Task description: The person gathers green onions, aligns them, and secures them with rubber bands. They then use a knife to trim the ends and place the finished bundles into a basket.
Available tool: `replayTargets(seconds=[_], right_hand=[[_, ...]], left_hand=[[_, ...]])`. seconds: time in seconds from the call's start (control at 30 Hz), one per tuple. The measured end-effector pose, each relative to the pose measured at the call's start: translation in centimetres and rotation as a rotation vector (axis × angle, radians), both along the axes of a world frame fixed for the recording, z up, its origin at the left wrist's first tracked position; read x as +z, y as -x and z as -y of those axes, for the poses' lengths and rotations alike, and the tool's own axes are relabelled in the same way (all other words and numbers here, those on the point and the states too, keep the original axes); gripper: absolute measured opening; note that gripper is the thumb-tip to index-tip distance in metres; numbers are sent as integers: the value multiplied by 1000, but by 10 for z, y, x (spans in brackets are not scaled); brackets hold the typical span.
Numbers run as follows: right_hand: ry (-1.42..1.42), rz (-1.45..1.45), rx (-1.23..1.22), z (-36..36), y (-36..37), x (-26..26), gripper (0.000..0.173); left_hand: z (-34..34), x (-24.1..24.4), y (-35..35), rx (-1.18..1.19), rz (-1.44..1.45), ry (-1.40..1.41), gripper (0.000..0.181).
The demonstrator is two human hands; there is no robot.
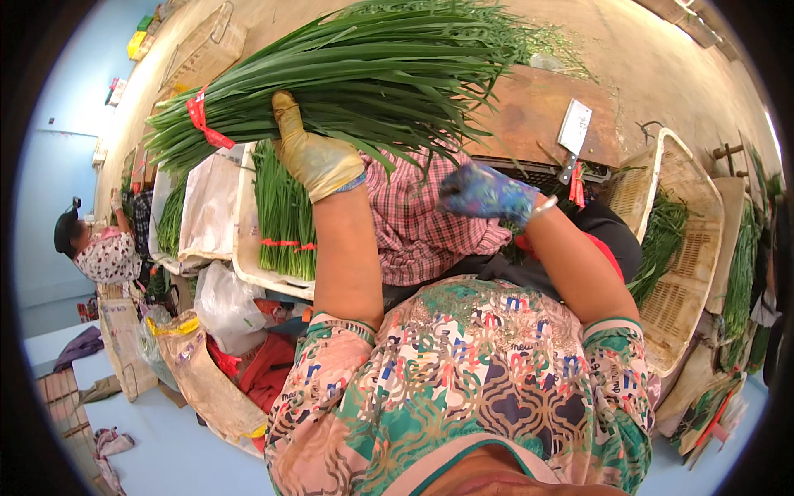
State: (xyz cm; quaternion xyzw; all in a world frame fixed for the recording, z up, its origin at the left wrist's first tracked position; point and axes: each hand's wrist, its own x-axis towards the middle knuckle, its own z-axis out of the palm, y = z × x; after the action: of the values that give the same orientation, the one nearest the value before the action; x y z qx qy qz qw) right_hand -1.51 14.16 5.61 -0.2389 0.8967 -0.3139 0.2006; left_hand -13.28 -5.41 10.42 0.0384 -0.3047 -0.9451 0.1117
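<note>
My left hand (pixel 310 149), in a stained yellow glove, grips a large bundle of garlic chives (pixel 347 74) from below, thumb across the leaves. A red tape (pixel 203 118) binds the bundle near its pale stem ends, which point left. My right hand (pixel 487 191), in a blue patterned glove, is curled under the leaf tips, apart from them; nothing shows in it. Below the bundle, a pink plaid cloth (pixel 422 229) covers my lap. A cleaver (pixel 574 133) lies on the wooden board (pixel 527 111), its handle over the edge beside hanging red ties (pixel 577 186).
Left of my lap, a white crate (pixel 245 248) holds tied chives (pixel 282 217). At right, a plastic basket (pixel 688 248) contains loose chives (pixel 660 242). More greens (pixel 527 37) lie beyond the board. Plastic bags (pixel 229 304) and a sack (pixel 198 366) sit at left. Another person (pixel 105 248) is farther left.
</note>
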Motion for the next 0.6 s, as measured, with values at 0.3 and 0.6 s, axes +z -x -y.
replayTargets(seconds=[0.3, 0.6], right_hand=[[128, -141, -351, -30, -48, 86, 26], [266, -253, -741, -14, -30, 61, 36]], left_hand=[[-45, 12, -19, -162, -22, 33, 37], [-69, 9, -29, -238, -111, 149, 35]])
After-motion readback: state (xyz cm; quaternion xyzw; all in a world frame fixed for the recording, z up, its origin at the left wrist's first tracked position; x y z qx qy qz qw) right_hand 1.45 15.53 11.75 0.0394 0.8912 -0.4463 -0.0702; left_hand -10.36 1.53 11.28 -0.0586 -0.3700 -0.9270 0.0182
